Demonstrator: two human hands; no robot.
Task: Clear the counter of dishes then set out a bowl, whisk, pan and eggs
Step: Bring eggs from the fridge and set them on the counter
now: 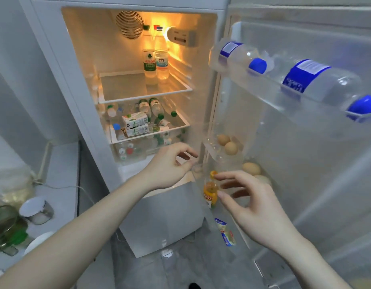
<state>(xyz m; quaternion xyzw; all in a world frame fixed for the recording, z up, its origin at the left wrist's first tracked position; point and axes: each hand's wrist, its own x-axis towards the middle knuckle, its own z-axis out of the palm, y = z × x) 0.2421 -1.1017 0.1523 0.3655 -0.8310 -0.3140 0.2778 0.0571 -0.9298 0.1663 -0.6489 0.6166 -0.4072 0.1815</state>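
- While the fridge (138, 80) stands open, both hands reach toward its door shelves (222, 155).
- Left hand (170, 165): fingers loosely curled, holding nothing, just left of the door shelves.
- Right hand (249, 203): fingers spread, empty, beside an orange bottle (210, 192).
- Eggs (227, 143) sit in the door shelves, above the right hand.

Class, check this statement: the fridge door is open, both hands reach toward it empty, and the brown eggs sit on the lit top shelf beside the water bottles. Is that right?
Not quite. The head view shows the brown eggs in the open fridge door racks, not on the top shelf. Both the left hand and right hand reach in empty.
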